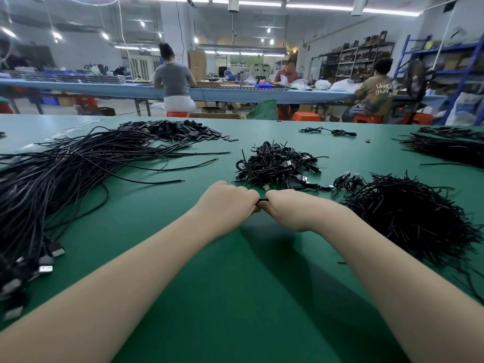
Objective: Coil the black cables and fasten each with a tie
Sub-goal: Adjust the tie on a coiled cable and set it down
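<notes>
Green counter [235,297] under us; our left hand [225,203] and right hand [290,209] meet knuckle to knuckle, each grip closed on a small black cable bundle [261,201] pinched between them, mostly hidden. We judge this is the tie-fastening step on one coil. Next we likely need to finish the twist, drop it on the tied-coil pile [277,163] just ahead, then pull a loose cable from the heap [52,179] at left.
</notes>
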Demonstrator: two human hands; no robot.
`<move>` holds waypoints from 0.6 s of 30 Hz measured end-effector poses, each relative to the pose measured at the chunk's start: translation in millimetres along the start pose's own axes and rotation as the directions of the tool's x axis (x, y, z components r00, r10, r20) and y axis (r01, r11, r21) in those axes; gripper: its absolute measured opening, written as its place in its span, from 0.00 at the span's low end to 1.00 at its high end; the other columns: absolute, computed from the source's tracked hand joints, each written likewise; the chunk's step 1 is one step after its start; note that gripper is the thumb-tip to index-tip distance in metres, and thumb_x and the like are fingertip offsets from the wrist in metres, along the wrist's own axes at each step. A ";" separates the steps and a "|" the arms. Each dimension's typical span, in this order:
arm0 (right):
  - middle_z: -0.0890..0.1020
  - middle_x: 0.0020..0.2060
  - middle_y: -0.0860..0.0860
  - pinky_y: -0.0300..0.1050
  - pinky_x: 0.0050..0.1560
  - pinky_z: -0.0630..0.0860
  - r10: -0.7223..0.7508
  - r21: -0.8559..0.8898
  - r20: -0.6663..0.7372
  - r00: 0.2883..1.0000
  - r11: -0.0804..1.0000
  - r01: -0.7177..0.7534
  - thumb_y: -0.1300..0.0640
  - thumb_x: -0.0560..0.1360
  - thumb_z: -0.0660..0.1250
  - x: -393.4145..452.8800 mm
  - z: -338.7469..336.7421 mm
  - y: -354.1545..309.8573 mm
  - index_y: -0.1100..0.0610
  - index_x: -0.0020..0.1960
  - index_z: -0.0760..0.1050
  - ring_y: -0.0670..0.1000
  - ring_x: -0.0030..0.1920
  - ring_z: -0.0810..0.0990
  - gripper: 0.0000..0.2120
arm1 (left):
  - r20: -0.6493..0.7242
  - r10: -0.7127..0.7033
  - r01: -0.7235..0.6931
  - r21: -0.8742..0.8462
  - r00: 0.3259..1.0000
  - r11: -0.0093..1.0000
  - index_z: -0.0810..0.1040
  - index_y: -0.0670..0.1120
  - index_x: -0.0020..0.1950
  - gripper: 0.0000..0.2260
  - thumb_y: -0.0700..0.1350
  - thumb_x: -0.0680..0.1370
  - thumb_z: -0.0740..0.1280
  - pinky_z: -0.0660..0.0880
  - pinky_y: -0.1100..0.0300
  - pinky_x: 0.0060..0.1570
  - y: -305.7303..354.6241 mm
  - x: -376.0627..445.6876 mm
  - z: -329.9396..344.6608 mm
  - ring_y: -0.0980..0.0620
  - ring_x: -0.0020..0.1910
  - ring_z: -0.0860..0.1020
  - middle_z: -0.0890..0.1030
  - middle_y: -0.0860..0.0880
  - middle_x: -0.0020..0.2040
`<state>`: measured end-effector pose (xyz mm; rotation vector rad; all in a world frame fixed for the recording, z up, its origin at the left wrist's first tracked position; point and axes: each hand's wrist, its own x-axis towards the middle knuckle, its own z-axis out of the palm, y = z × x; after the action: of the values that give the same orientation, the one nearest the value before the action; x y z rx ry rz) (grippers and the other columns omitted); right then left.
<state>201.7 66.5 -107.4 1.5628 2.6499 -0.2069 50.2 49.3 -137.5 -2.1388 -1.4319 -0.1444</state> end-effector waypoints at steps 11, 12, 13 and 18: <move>0.80 0.52 0.50 0.51 0.56 0.76 0.247 0.012 -0.295 0.923 0.967 -0.255 0.45 0.72 0.72 -35.4 -75.8 53.9 0.52 0.61 0.75 0.53 0.50 0.77 0.21 | 0.131 -0.519 0.481 -0.608 0.845 0.631 0.61 0.47 0.38 0.15 0.51 0.82 0.52 0.60 0.54 0.31 -1.4 -13.3 21.2 0.43 0.33 0.72 0.72 0.49 0.33; 0.81 0.51 0.49 0.52 0.58 0.75 0.297 -0.042 -0.246 0.922 0.948 -0.317 0.45 0.72 0.72 -37.9 -77.6 59.7 0.50 0.56 0.78 0.54 0.51 0.77 0.16 | 0.121 -0.539 0.481 -0.640 0.833 0.599 0.62 0.46 0.37 0.15 0.51 0.82 0.52 0.59 0.54 0.30 -1.4 -13.7 20.6 0.45 0.32 0.72 0.73 0.48 0.33; 0.81 0.50 0.48 0.52 0.60 0.73 0.352 -0.105 -0.190 0.916 0.921 -0.376 0.45 0.72 0.72 -39.7 -76.0 63.8 0.49 0.53 0.80 0.54 0.53 0.77 0.13 | 0.113 -0.556 0.483 -0.653 0.823 0.583 0.63 0.46 0.37 0.15 0.51 0.82 0.52 0.59 0.55 0.29 -0.8 -14.2 19.7 0.46 0.31 0.72 0.74 0.48 0.33; 0.76 0.55 0.51 0.50 0.59 0.63 0.476 -0.262 -0.047 0.878 0.842 -0.471 0.38 0.69 0.72 -38.6 -58.6 65.8 0.46 0.57 0.78 0.56 0.61 0.67 0.20 | 0.117 -0.602 0.509 -0.673 0.790 0.537 0.65 0.45 0.37 0.17 0.53 0.82 0.52 0.62 0.54 0.30 -2.3 -14.9 18.4 0.44 0.33 0.73 0.75 0.47 0.33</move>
<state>279.0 73.0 -50.5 2.0260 2.0682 0.1546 38.0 47.0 -157.8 -1.9961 -2.1817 -1.2137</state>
